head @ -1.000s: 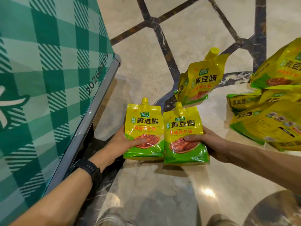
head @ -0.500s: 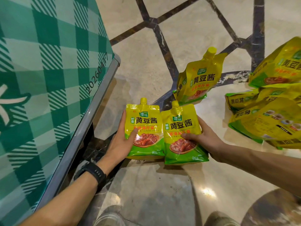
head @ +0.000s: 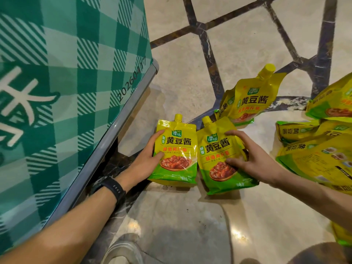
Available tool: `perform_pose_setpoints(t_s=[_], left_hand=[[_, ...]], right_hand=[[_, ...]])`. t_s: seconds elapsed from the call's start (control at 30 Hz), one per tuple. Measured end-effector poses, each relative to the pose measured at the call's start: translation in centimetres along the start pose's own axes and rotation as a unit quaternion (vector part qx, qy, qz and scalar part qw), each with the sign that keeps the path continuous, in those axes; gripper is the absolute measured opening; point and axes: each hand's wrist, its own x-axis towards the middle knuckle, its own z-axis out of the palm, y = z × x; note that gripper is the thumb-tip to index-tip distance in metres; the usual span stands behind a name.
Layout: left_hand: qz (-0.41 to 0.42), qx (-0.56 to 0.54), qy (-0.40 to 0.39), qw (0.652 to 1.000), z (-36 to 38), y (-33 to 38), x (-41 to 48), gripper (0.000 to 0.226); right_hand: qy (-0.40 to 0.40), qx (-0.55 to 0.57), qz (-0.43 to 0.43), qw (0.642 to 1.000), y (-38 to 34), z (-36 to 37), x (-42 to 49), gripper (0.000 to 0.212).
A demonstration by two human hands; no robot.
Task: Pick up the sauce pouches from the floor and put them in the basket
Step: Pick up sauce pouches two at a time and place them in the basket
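Note:
Two yellow-and-green spouted sauce pouches stand side by side at the centre. My left hand (head: pixel 145 161) grips the left pouch (head: pixel 176 149) by its left edge, thumb on the front. My right hand (head: pixel 247 159) holds the right pouch (head: pixel 219 155) from its right side, fingers spread over the front. A third pouch (head: pixel 251 98) stands upright on the floor behind them. Several more pouches (head: pixel 316 149) lie piled at the right. The green checked basket (head: pixel 66 82), with a grey metal rim, fills the left side.
The floor (head: pixel 181 77) is pale marble with dark inlaid lines. A black watch (head: pixel 112 187) is on my left wrist. My shoe (head: pixel 123 250) shows at the bottom centre. The basket's rim (head: pixel 122 126) runs close beside my left hand.
Both pouches have dropped lower, towards the floor, and drifted slightly apart. My right hand's fingers have spread over the front of its pouch. The view has tilted a little.

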Motion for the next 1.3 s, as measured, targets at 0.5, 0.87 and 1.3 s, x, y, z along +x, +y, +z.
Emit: perform_pose_setpoints(t_s=[0.5,0.87,1.3], left_hand=[[0.004,-0.054,-0.045,0.998,-0.1,-0.5,-0.5,0.081],[-0.033,-0.121,0.015,0.992,0.5,2.0,-6.5,0.065],[0.034,-0.025,0.005,0.999,-4.6,43.6,-35.9,0.09]], right_hand=[[0.023,0.26,0.179,0.949,1.9,3.2,-1.1,0.079],[0.005,0.189,0.123,0.974,-3.0,1.3,-4.4,0.072],[0.161,0.224,0.076,0.958,-36.6,-15.7,-35.9,0.084]])
